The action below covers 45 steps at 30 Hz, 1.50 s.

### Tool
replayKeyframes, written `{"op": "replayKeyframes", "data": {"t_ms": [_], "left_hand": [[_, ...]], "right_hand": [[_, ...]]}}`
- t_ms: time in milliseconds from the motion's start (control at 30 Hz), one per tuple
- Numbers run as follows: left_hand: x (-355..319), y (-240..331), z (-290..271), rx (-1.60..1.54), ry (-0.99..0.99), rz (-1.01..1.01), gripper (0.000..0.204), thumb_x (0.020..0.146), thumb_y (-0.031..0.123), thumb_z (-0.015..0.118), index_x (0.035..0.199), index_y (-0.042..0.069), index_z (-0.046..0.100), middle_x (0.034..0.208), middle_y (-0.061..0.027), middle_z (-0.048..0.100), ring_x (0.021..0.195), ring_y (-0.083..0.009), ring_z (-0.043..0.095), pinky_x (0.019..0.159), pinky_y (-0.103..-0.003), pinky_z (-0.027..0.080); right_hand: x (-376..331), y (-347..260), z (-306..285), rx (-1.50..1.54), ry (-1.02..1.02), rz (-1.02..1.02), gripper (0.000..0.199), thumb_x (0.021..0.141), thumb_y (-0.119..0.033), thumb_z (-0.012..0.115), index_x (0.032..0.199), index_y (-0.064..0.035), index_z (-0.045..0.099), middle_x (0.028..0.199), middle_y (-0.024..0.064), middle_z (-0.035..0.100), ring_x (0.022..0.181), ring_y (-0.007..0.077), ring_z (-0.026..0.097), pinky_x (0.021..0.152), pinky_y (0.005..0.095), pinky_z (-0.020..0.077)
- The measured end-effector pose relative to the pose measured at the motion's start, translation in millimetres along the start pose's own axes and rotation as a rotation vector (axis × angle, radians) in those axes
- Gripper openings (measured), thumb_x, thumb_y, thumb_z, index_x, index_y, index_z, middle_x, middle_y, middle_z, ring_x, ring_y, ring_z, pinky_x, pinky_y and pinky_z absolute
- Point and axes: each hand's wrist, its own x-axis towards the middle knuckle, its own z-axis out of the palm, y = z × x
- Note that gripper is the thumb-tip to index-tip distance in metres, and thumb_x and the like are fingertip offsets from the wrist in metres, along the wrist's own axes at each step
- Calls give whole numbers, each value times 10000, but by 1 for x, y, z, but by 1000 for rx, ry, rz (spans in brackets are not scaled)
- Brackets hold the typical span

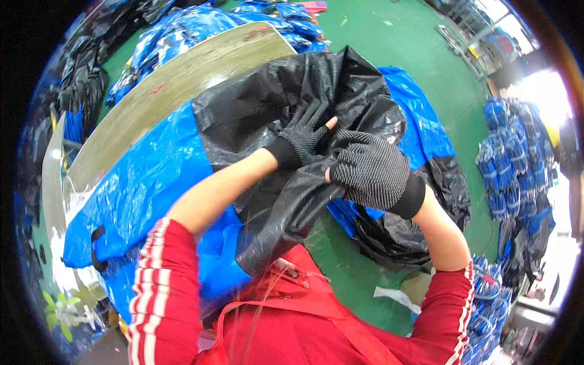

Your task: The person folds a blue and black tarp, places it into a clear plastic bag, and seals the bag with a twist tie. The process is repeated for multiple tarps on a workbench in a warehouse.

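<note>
1. My left grip (302,132), in a striped glove (297,126), lies over the black part of a black and blue plastic sheet (237,121). Its fingers reach forward along the material and the bare thumb tip points to my right; whether they pinch a fold beneath, I cannot tell.
2. My right grip (371,170), gloved the same way, is curled and pressed together on a gathered black fold of that sheet, just beside my left, with the thumb toward it.
3. The sheet is in front of me, bunched and creased around both hands. Its blue part runs to my left over the table (131,118), and a short black strap (97,246) shows near its end.
4. Below my right grip, more blue and black material (420,115) spreads over the green floor (389,36); I cannot tell whether it is the same piece.
5. The near edge of the sheet hangs by my red apron (286,322).
6. Beyond the table is a heap of blue material (182,33). Well apart, to my right, stand stacked blue bundles (511,158).
</note>
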Motion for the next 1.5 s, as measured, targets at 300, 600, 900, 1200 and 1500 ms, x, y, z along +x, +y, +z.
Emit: {"op": "replayKeyframes", "data": {"t_ms": [300,600,900,1200,1500], "left_hand": [[-233,-34,-108,200,-269,-36,522,871,283,533,1372,152,466,1489,-137,352,1377,-364,305,1132,-562,176],[-593,43,-347,445,-700,-367,423,808,268,630,1224,221,568,1374,-139,494,1319,-366,407,1108,-509,300],[-671,139,-290,220,223,-1267,606,904,206,589,1442,91,335,1407,-192,429,1324,-339,383,1092,-428,304],[-869,115,-261,336,115,-1314,286,958,111,488,1223,31,561,1199,-119,591,1096,-220,545,988,-354,423],[-909,88,-277,-98,1187,-1180,502,961,283,542,1395,76,399,1371,-129,475,1251,-285,452,1060,-406,371]], "right_hand": [[138,92,91,36,-456,344,492,875,-533,509,993,-99,710,970,191,683,906,365,651,818,453,497],[124,157,152,256,-462,407,532,854,-509,591,947,7,680,942,251,655,886,395,626,815,427,464],[121,168,148,182,-572,521,442,870,-389,618,888,52,608,742,235,608,670,165,504,681,400,441],[115,163,143,185,-487,673,467,865,-408,640,855,59,641,733,221,630,681,186,560,683,391,459],[112,150,142,65,-397,524,494,856,-456,618,916,33,660,863,263,641,751,339,633,710,419,461]]}}
